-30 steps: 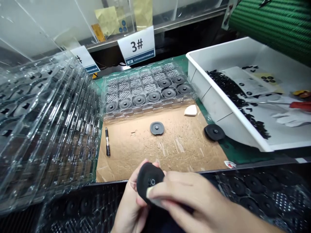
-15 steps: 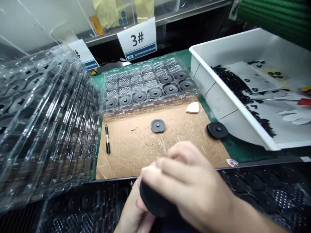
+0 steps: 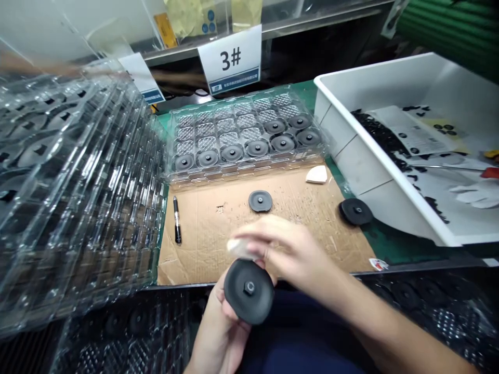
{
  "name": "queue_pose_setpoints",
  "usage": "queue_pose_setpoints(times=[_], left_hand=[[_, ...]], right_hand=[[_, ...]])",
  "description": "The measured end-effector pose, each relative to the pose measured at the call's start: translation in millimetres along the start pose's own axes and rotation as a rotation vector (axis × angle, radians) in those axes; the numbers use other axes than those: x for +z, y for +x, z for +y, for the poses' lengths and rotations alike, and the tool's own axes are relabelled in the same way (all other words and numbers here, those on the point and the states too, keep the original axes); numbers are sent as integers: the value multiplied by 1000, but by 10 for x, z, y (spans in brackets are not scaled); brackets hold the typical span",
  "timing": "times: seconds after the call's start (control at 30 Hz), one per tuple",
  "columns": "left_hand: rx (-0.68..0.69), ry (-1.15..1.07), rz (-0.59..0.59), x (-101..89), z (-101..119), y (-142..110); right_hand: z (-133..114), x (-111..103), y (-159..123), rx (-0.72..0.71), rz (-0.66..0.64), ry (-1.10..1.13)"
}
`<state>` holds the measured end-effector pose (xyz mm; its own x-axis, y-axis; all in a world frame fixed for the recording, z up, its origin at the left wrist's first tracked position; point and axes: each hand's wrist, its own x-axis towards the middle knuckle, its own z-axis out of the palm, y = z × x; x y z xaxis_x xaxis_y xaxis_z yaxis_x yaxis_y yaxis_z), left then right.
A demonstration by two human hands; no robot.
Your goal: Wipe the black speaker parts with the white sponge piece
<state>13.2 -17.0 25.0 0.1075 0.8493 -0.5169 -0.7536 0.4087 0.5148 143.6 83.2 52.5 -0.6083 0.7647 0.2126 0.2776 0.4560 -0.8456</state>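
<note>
Now the right hand point(image 3: 286, 241), pinching a white pad point(image 3: 239, 247), has moved off the face of the disc point(image 3: 249, 301), held just nearside of it by the left hand point(image 3: 222, 326), so rubbing there seems briefly paused.

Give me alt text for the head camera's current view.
A left hand holds a round black disc while the right hand pinches a white piece near its far edge. Beyond lie a pen on cardboard and a clear plastic tray partly filled with similar discs.

Black disc point(image 3: 259, 306), white pad point(image 3: 239, 249), brown cardboard point(image 3: 202, 259), clear cross-hatched tray point(image 3: 227, 125), white bin point(image 3: 351, 148), green tabletop point(image 3: 393, 252), black pen point(image 3: 177, 228)
</note>
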Motion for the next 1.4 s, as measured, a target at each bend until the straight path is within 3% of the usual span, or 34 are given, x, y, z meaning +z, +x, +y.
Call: queue_pose_setpoints(times=[0.07, 0.1, 0.23, 0.37, 0.47, 0.6, 0.7, 0.77, 0.83, 0.9, 0.97, 1.1, 1.13, 1.23, 1.3, 1.4], left_hand=[[31, -85, 39, -28, 36, 32], [46, -129, 60, -47, 54, 47], [88, -235, 106, -152, 104, 80], [125, -274, 94, -230, 132, 81], [124, -282, 92, -251, 149, 82], [132, -250, 118, -228, 138, 78], [168, -200, 145, -171, 107, 60], [150, -160, 159, -136, 92, 41], [112, -122, 168, -118, 86, 23], [112, -94, 192, -109, 82, 12], [138, -62, 204, -85, 72, 9], [84, -51, 159, 10, 78, -4], [87, -56, 155, 31, 91, -10], [119, -41, 173, 90, 134, -20], [100, -7, 175, 140, 140, -16], [61, 41, 151, 208, 122, -8]], right_hand=[[250, 67, 8, 272, 26, -56], [363, 116, -15, 326, 25, -82], [614, 383, -269, 357, -16, -168], [606, 569, -554, 394, -40, -259], [611, 578, -601, 403, -34, -295], [528, 427, -395, 364, 34, -274], [199, 319, -177, 280, 119, -218], [-82, 294, -77, 96, 162, -130], [-301, 289, -27, -28, 88, -42], [-406, 279, -4, -15, -95, 24], [-415, 268, 9, 29, -197, 27], [-372, 252, -49, -87, 120, -114], [-374, 237, -85, -116, 135, -103], [-395, 168, -170, -85, -37, 28], [-402, 141, -163, -48, -50, 36], [-390, 153, -114, -106, 164, -60]])
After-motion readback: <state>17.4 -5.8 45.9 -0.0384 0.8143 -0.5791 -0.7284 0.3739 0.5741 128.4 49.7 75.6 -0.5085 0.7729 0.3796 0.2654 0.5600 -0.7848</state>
